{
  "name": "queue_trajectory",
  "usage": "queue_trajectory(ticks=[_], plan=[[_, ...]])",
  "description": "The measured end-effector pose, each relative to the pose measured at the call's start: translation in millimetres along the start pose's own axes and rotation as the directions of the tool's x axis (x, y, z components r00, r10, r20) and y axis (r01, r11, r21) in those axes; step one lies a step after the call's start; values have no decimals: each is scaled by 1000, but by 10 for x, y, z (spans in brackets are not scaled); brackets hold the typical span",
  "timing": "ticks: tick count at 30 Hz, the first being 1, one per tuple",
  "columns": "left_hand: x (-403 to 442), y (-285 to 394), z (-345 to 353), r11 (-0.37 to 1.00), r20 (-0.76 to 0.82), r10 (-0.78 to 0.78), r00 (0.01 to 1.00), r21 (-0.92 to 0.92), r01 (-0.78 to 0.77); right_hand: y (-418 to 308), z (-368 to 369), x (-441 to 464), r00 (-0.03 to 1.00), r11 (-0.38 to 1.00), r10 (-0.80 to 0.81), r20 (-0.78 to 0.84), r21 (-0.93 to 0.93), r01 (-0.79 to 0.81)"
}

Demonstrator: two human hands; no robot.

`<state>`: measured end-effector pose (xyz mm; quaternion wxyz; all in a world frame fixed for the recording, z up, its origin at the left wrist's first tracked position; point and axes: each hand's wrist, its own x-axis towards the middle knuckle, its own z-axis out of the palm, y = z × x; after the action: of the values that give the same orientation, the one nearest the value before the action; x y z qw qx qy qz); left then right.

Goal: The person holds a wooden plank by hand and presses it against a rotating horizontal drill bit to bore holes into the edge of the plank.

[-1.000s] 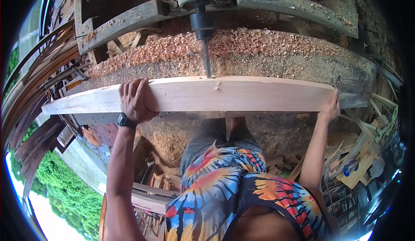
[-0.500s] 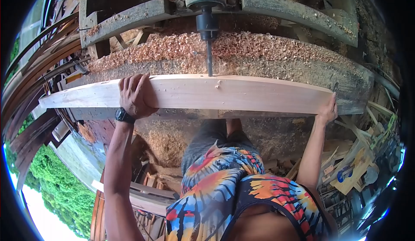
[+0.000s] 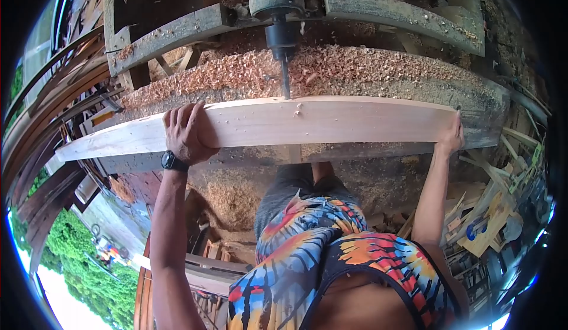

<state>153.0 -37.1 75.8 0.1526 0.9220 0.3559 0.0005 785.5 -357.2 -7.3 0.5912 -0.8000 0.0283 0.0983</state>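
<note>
A long pale wooden board (image 3: 331, 123) stretches across the head view on a worn wooden table. My left hand (image 3: 188, 133), with a dark watch at the wrist, is closed on the board left of its middle, fingers bent over the far edge. At the right end of the board, my right hand (image 3: 452, 133) is wrapped round the corner. Between my hands, a drill bit (image 3: 286, 78) points down from a dark chuck (image 3: 282, 37) and meets the board's far edge; its tip is hidden. A few chips cling to the board's face.
Wood shavings (image 3: 367, 67) are heaped behind the board on the table (image 3: 485, 108). A wooden frame rail (image 3: 402, 19) crosses behind the chuck. Curved timber strips (image 3: 56, 84) stack at far left, and offcuts (image 3: 491, 223) pile at lower right.
The board tilts slightly, its left end nearer to me and its right part farther away. Both hands keep their hold. The whole view has also shifted a little.
</note>
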Motion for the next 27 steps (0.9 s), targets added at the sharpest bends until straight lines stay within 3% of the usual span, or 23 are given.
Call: queue_trajectory(ticks=[27], plan=[[243, -58, -63, 1000, -17, -15, 1000, 20, 15, 48, 480, 566, 989, 989, -120, 81, -72, 126]])
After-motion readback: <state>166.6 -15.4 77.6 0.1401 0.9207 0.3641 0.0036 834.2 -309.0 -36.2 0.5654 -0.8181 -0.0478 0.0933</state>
